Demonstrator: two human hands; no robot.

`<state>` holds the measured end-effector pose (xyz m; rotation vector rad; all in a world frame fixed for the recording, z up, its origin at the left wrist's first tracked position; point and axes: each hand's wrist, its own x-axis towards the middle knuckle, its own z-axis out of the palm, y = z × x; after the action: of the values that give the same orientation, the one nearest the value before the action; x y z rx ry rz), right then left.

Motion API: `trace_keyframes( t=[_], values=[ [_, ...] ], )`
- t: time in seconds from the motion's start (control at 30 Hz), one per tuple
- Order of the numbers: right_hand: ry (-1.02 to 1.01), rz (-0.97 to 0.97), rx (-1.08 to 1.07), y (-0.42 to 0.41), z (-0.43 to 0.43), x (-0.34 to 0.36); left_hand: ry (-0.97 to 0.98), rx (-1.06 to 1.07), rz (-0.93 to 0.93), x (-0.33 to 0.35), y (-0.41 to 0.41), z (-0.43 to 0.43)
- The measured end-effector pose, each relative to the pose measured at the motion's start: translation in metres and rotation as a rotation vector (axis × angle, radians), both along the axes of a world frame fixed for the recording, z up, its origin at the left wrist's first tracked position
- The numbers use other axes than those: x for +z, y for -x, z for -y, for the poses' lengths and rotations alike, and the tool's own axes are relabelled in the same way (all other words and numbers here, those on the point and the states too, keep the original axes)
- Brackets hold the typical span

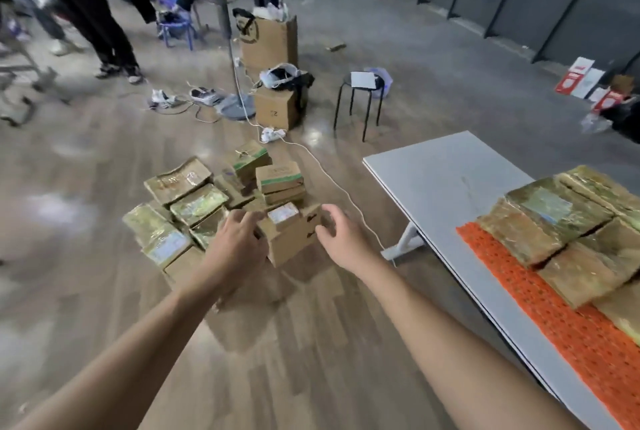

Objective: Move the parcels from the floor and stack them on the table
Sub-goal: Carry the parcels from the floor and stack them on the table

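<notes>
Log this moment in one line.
phase: reach | left hand: open | right hand: open | cardboard box: between hands, on floor pile | table: parcels stacked

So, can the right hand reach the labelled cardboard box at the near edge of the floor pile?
Probably yes: the right hand is open just right of the cardboard box, with nothing between them.

Both forearms bare, w/ bare L hand [239, 243] & R hand [341, 236].
</notes>
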<state>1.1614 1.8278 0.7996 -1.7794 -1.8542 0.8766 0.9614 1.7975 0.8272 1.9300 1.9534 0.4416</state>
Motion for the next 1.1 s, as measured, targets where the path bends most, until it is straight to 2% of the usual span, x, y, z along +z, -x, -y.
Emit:
trace_keyframes(
  t=[0.13, 0.33, 0.43, 0.57, 0.83, 1.1],
  values=[
    [0.066, -0.017, 0.090, 0.098, -0.005, -0.001, -0.024, 0.076, 0.051, -0.001, 0.100, 0.024],
    [0.158, -0.060, 0.072, 0.238, -0.009, -0.003, -0.018, 0.185, 0.073, -0.004, 0.247, 0.048],
    [0.165, 0.008, 0.074, 0.288, -0.011, 0.001, 0.011, 0.218, 0.075, -0.009, 0.304, 0.054],
    [0.198, -0.025, 0.083, 0.334, -0.020, 0.000, 0.038, 0.230, 0.089, -0.014, 0.353, 0.047],
    [0.220, 0.009, 0.074, 0.386, -0.093, -0.027, 0.079, 0.206, 0.109, -0.040, 0.411, -0.025],
    [0.330, -0.034, 0.045, 0.440, -0.223, -0.080, 0.184, 0.215, 0.032, -0.073, 0.465, -0.160]
  ],
)
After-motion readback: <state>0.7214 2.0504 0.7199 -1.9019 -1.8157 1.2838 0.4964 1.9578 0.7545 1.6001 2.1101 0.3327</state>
